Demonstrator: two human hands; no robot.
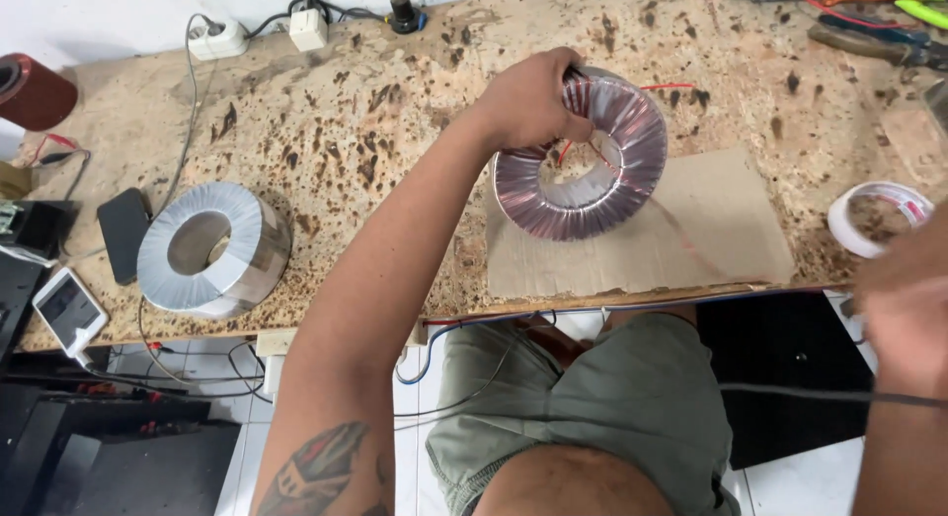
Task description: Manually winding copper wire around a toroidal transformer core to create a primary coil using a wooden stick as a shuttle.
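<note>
While your left hand grips the top of the copper-wound ring coil, its fingers are curled tight over the rim and into the centre hole, holding the coil tilted up on its lower edge. The coil stands on a sheet of cardboard that lies on the stained wooden workbench, near the front edge and just ahead of your lap. A thin red wire shows behind the coil. Your right hand sits low at the right edge of the view, blurred, so you cannot tell whether its fingers are closed or spread; a thin dark wire runs across below it and may pass through that hand. Just above the right hand lies a roll of white tape on the bench. Well apart to the left rests a second ring coil wrapped in grey tape, with a dark phone just beside it
</note>
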